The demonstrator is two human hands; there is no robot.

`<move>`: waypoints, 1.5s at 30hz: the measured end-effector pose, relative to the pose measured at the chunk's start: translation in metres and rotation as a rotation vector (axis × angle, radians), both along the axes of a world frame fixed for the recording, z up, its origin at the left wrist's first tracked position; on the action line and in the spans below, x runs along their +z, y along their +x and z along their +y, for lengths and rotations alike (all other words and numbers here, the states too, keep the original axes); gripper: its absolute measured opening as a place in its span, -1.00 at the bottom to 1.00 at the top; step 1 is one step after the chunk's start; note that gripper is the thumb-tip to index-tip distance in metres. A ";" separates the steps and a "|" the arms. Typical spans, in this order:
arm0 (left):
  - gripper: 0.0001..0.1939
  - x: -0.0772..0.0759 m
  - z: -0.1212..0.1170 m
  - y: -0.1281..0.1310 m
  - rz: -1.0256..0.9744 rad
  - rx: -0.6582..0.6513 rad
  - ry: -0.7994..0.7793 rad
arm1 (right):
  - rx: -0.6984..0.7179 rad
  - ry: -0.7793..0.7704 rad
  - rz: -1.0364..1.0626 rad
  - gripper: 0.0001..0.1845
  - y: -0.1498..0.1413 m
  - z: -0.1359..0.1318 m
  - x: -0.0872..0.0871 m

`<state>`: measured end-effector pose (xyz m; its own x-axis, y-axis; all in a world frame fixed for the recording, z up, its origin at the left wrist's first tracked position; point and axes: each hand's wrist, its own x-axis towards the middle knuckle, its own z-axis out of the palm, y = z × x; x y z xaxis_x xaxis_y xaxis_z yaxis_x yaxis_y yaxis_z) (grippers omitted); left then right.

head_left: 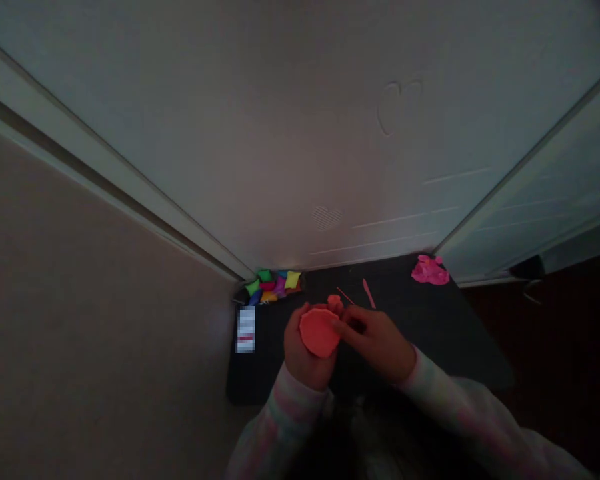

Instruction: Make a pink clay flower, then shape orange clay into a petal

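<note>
A flattened round of coral-coloured modelling clay with an uneven edge lies in my left hand, whose palm and fingers cup it from below. My right hand comes in from the right, thumb and forefinger pinching the round's right edge. A smaller lump of the same clay shows just beyond the round, by my left fingertips; whether it is joined to the round I cannot tell. Beyond my hands, a pink modelling knife and a thin reddish stick rest on the dark table.
Colourful small packets sit in a group at the table's back left. Below them lies a phone-like object with a blurred screen. Bright pink clay is at the back right corner. A pale panel with heart marks rises behind the table.
</note>
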<state>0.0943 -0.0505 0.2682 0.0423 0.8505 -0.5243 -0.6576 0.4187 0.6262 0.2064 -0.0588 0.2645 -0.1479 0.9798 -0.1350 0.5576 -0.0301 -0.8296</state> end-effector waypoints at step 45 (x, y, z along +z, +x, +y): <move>-0.69 0.048 -0.038 -0.013 0.528 -0.372 0.644 | 0.450 0.418 0.185 -0.77 -0.022 -0.041 0.046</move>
<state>0.0811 -0.0886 0.3162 0.2619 0.9649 0.0179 -0.1118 0.0119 0.9937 0.1842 -0.0995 0.3105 -0.5415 0.7808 0.3118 0.2867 0.5201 -0.8045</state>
